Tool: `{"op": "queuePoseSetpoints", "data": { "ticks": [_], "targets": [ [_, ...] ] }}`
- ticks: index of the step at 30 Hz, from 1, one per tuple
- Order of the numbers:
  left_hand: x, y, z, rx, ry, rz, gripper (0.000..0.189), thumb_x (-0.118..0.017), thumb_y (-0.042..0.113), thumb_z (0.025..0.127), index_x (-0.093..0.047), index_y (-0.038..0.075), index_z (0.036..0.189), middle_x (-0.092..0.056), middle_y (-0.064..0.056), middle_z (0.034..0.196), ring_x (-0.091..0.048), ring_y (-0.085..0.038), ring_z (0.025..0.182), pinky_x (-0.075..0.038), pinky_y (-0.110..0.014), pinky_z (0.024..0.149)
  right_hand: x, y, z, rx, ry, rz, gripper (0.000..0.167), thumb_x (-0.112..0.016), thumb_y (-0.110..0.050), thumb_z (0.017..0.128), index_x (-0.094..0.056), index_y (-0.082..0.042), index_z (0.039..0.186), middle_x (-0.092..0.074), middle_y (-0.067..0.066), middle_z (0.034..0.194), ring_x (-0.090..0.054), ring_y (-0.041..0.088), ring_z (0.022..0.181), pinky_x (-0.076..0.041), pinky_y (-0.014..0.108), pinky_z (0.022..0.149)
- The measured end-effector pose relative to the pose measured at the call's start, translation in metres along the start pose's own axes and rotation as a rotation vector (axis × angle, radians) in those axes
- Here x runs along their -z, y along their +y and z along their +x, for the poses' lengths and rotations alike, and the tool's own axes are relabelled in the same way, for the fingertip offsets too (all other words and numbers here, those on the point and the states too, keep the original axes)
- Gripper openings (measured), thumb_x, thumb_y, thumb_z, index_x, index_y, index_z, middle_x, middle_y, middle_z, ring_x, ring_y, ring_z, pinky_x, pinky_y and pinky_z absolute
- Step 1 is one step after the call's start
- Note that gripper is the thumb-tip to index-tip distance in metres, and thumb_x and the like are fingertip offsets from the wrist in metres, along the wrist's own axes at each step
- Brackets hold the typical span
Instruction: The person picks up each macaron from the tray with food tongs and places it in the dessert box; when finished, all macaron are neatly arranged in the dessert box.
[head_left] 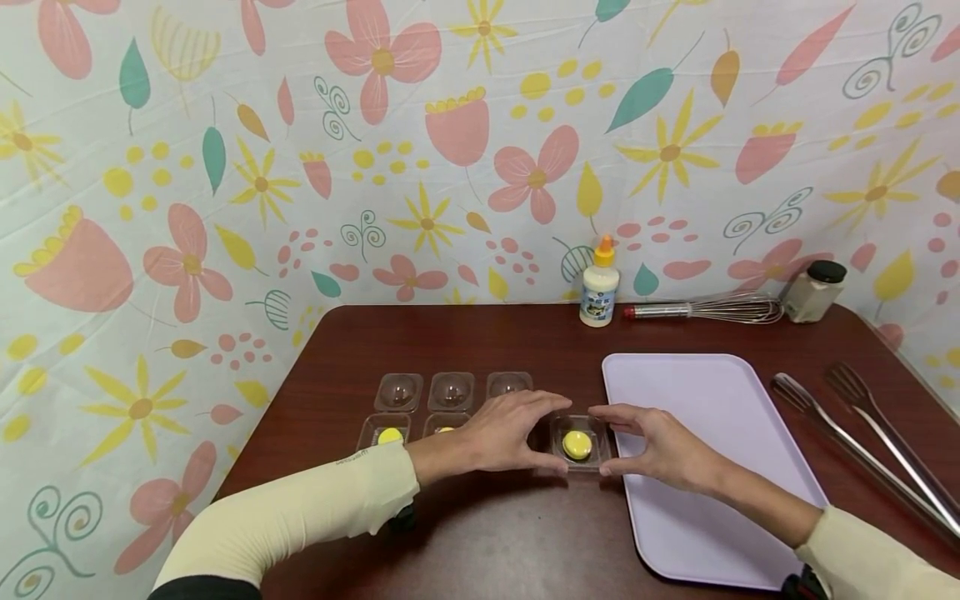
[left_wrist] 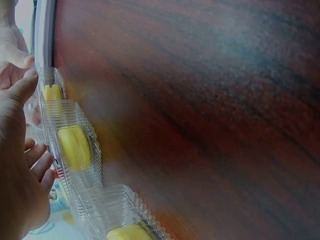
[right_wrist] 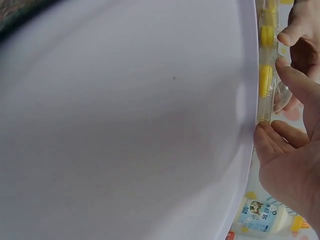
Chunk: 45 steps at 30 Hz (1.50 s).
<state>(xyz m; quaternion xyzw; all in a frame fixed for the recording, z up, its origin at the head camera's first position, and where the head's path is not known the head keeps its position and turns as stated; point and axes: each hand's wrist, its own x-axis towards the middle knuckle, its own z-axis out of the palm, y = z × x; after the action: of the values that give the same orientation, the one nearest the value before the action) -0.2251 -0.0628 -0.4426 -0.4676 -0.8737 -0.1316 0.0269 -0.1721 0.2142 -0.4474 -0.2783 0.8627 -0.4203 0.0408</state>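
Note:
A clear plastic box (head_left: 558,457) holding a yellow macaron (head_left: 577,445) sits on the table between the two hands. My left hand (head_left: 510,429) is at its left side, thumb and fingers spread apart. On the other side, my right hand (head_left: 667,450) reaches over the tray edge, its thumb and fingers also spread. The fingertips are close to the box corners; whether they touch cannot be told. Left of it, similar boxes (head_left: 366,436) with yellow macarons (head_left: 390,436) have domed lids (head_left: 452,392) laid open behind them. My left arm partly hides these boxes.
A lilac tray (head_left: 705,517) lies right of the box. Metal tongs (head_left: 862,450) rest at the far right. Along the back stand a glue-style bottle (head_left: 599,287) with an orange tip and a black-lidded jar (head_left: 815,292), with a whisk (head_left: 705,309) between them.

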Motion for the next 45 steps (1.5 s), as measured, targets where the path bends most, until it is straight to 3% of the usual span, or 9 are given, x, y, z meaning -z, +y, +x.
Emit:
{"op": "queuePoseSetpoints", "data": {
  "ticks": [6,12,17,22,29,36,45],
  "targets": [
    [-0.001,0.0,-0.002,0.012,0.019,0.0,0.075,-0.081,0.064,0.086,-0.063,0.021,0.145,-0.065,0.009,0.14,-0.061,-0.01,0.127,-0.051,-0.031,0.104,0.0,0.0,-0.001,0.004,-0.004,-0.004,0.07,-0.092,-0.027,0.085,-0.062,0.006,0.14,-0.066,0.021,0.138,-0.062,0.045,0.128,-0.053,0.048,0.103],
    [-0.002,-0.002,-0.003,0.019,0.012,-0.033,0.076,-0.079,0.064,0.088,-0.061,0.02,0.148,-0.063,0.007,0.144,-0.059,-0.01,0.131,-0.049,-0.032,0.108,0.001,0.0,0.001,0.022,-0.005,-0.012,0.07,-0.091,-0.027,0.086,-0.061,0.007,0.14,-0.066,0.021,0.138,-0.063,0.044,0.128,-0.053,0.049,0.103],
    [0.006,-0.006,-0.005,0.041,-0.012,-0.175,0.08,-0.08,0.058,0.091,-0.054,0.017,0.155,-0.058,0.004,0.153,-0.052,-0.013,0.141,-0.043,-0.035,0.116,0.002,-0.002,0.005,0.043,0.022,-0.016,0.072,-0.091,-0.026,0.087,-0.06,0.007,0.142,-0.065,0.021,0.142,-0.063,0.041,0.128,-0.053,0.052,0.103],
    [0.02,-0.016,-0.01,0.069,-0.037,-0.356,0.084,-0.082,0.053,0.091,-0.047,0.022,0.161,-0.052,0.006,0.158,-0.048,-0.012,0.145,-0.042,-0.036,0.117,0.003,-0.008,0.012,0.028,0.053,-0.027,0.075,-0.091,-0.03,0.087,-0.058,0.003,0.147,-0.063,0.018,0.146,-0.061,0.043,0.132,-0.049,0.061,0.105],
    [0.038,-0.045,-0.021,0.069,-0.014,-0.451,0.089,-0.087,0.044,0.09,-0.042,0.02,0.163,-0.048,0.007,0.162,-0.044,-0.011,0.148,-0.04,-0.041,0.119,-0.006,-0.019,0.031,0.03,0.055,-0.05,0.082,-0.092,-0.032,0.086,-0.055,0.001,0.151,-0.06,0.015,0.15,-0.054,0.039,0.14,-0.045,0.063,0.109],
    [0.048,-0.077,-0.029,0.15,-0.011,-0.4,0.092,-0.088,0.041,0.089,-0.04,0.021,0.165,-0.048,0.004,0.163,-0.041,-0.016,0.151,-0.039,-0.045,0.12,-0.022,-0.028,0.048,0.086,0.022,-0.029,0.085,-0.096,-0.028,0.081,-0.056,0.001,0.15,-0.061,0.018,0.149,-0.056,0.038,0.138,-0.048,0.059,0.108],
    [0.042,-0.102,-0.03,0.224,-0.069,-0.298,0.091,-0.088,0.041,0.089,-0.044,0.011,0.162,-0.054,-0.001,0.159,-0.046,-0.021,0.148,-0.042,-0.045,0.117,-0.034,-0.038,0.062,0.116,-0.018,-0.116,0.085,-0.097,-0.035,0.078,-0.06,0.004,0.144,-0.066,0.019,0.141,-0.064,0.036,0.128,-0.054,0.056,0.101]
  ]
}}
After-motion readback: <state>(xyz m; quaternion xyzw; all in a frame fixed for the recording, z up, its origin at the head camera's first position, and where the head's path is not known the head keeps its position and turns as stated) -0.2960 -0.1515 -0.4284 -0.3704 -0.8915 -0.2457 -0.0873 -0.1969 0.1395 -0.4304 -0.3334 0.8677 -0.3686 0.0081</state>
